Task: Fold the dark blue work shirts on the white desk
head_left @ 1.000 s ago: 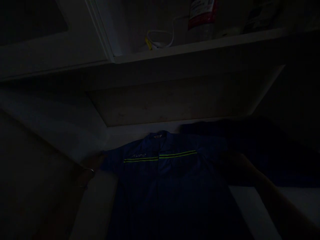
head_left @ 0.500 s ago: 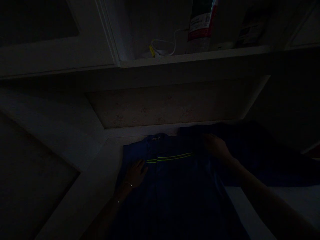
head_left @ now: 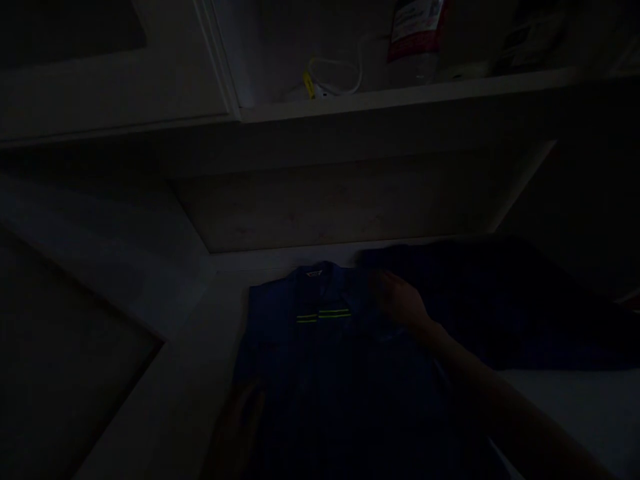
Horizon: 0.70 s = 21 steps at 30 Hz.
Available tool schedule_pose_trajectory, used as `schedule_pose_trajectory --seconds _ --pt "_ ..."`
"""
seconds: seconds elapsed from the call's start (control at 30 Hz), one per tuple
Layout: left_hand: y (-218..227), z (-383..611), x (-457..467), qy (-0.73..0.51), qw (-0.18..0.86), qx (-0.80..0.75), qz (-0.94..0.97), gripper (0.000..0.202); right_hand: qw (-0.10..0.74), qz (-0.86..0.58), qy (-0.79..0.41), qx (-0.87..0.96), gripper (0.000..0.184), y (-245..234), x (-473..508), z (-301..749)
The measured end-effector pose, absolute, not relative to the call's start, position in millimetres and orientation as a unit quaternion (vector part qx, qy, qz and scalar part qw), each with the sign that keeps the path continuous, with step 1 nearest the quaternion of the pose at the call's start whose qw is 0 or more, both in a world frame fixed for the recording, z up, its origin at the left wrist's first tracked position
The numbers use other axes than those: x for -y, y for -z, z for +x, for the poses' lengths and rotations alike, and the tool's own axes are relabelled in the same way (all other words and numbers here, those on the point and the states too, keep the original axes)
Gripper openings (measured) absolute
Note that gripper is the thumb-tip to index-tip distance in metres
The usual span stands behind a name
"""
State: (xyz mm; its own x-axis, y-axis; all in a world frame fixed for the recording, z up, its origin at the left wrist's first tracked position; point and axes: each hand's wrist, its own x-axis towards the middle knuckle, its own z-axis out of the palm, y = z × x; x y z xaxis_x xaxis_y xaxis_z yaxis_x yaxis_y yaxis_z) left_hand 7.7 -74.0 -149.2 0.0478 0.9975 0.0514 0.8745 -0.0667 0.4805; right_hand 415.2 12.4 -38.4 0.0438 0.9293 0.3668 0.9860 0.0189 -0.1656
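Shirt [head_left: 340, 360] is lying collar-far, right hand [head_left: 400, 303] resting up by collar [head_left: 320, 272], left hand [head_left: 240, 413] sitting at near-left edge, both grips too dark to tell

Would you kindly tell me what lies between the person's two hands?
In the head view, only the blue shirt lies between the left hand and the right hand, with its yellow-green stripes nearer the right hand.

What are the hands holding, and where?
The right hand lies on the blue shirt, at its shoulder beside the collar; the left hand is at its left edge. It is too dark to tell whether either grips.
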Motion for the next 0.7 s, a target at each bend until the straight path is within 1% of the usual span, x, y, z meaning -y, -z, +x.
schedule_pose_trajectory --seconds 0.03,0.1,0.17,0.23,0.3,0.37,0.43,0.5,0.53,0.57,0.6,0.63,0.7 --pt "159.5 0.8 92.8 -0.173 0.166 -0.689 0.684 0.048 0.183 -0.702 0.077 0.684 0.046 54.0 -11.8 421.4" --pt "180.2 -3.5 130.5 -0.133 0.151 -0.718 0.667 0.051 0.133 -0.699 0.079 0.698 0.045 89.5 -7.5 428.4" --pt "194.9 5.3 163.3 -0.095 0.117 -0.723 0.674 0.063 0.082 -0.691 0.069 0.715 0.046 118.9 -1.9 428.6" --pt "198.5 21.4 185.8 -0.068 0.089 -0.721 0.684 0.071 0.072 -0.690 0.053 0.718 0.048 131.7 1.6 424.5" --pt "191.0 36.0 196.9 -0.075 0.068 -0.723 0.683 0.065 0.105 -0.694 0.040 0.711 0.047 126.8 4.1 418.7" --pt "176.8 43.3 200.9 -0.112 0.050 -0.726 0.677 0.055 0.165 -0.697 0.013 0.698 0.046 111.3 12.4 413.7" --pt "160.8 42.2 203.2 -0.147 0.044 -0.720 0.677 0.050 0.244 -0.706 -0.067 0.662 0.047 95.0 35.6 411.7" --pt "146.3 33.6 205.9 -0.169 0.077 -0.725 0.663 0.048 0.313 -0.707 -0.222 0.594 0.050 86.0 79.3 415.3" --pt "140.1 26.7 207.0 -0.179 0.112 -0.736 0.644 0.046 0.334 -0.702 -0.307 0.548 0.052 85.8 108.5 419.8" --pt "134.7 18.0 207.6 -0.195 0.159 -0.751 0.610 0.045 0.332 -0.685 -0.400 0.510 0.053 88.6 141.1 426.1" --pt "130.1 7.8 207.6 -0.223 0.212 -0.767 0.563 0.044 0.317 -0.671 -0.467 0.481 0.054 94.3 175.5 434.3" --pt "126.4 -3.6 207.1 -0.256 0.262 -0.778 0.510 0.042 0.295 -0.683 -0.492 0.452 0.053 102.3 210.1 443.7" --pt "121.2 -27.3 205.8 -0.320 0.323 -0.785 0.421 0.036 0.266 -0.741 -0.465 0.405 0.049 122.4 272.7 464.0"
